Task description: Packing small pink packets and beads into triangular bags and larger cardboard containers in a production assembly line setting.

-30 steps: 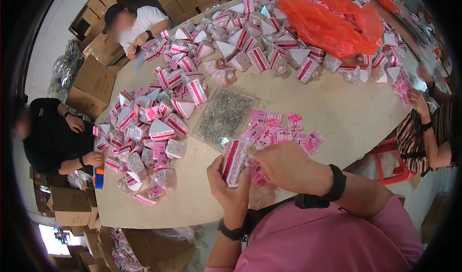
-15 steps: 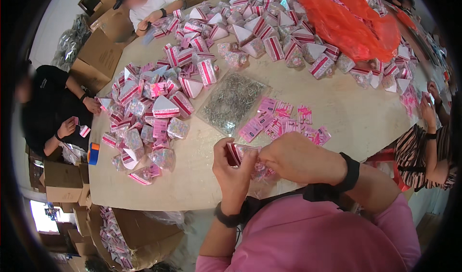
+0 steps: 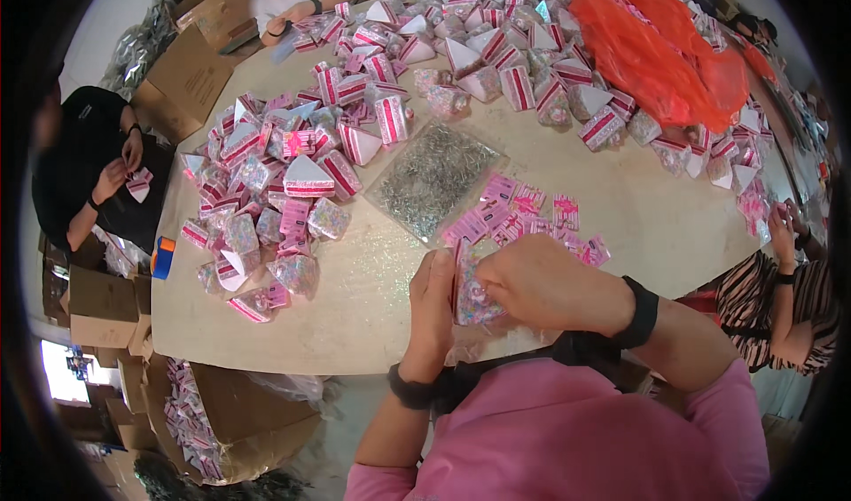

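Note:
Just over the near table edge I hold a cake-slice ornament [image 3: 475, 299], pink and white along its side with pastel sprinkles and small beads on its face. My left hand [image 3: 432, 310] grips its left side, thumb up along the edge. My right hand [image 3: 554, 284] is closed, its fingertips pressed against the sprinkled face; whether they pinch something small is hidden. Beyond my hands lie several pink printed cards [image 3: 489, 207] and a flat clear tray [image 3: 381, 195] full of small metal pins.
Piles of wrapped cake-slice ornaments [image 3: 310, 178] cover the left and far table [image 3: 355, 333]. A red plastic bag [image 3: 660, 58] sits at far right. A blue-orange tape roll [image 3: 163, 258] is at the left edge. Co-workers sit around; a carton [image 3: 257, 412] stands below left.
The slice has turned so that its sprinkled face shows, and my left hand has straightened alongside it. The left co-worker's hands have come together around a small slice.

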Tool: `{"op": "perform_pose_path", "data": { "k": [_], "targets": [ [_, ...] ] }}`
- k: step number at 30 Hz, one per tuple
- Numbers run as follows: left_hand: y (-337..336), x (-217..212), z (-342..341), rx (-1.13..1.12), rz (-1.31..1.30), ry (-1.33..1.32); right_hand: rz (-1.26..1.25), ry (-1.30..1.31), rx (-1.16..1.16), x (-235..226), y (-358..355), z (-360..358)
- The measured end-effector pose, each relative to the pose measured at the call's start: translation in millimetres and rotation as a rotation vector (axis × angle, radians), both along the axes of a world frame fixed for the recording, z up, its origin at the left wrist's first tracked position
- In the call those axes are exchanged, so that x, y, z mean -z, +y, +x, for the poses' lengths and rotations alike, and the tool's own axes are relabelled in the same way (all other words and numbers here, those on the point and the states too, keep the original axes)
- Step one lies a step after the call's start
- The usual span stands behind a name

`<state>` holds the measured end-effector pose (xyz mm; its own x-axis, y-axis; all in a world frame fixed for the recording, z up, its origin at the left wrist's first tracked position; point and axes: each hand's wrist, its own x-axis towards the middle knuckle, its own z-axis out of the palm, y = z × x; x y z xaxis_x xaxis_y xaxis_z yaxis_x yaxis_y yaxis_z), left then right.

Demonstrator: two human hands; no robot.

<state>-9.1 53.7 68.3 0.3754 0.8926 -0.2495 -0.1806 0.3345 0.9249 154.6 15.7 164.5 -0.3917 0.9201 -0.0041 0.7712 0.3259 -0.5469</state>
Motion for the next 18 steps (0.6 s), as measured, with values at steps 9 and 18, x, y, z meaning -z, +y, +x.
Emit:
{"op": "perform_pose_path", "data": {
  "k": [9,18],
  "targets": [
    [-19,-14,-11,0.157,0.269,0.075,-0.003,-0.038,-0.009,0,12,7],
    [-19,-28,-11,0.082,0.79,0.447,0.083,-0.175,-0.129,-17,2,2]
  ]
}}
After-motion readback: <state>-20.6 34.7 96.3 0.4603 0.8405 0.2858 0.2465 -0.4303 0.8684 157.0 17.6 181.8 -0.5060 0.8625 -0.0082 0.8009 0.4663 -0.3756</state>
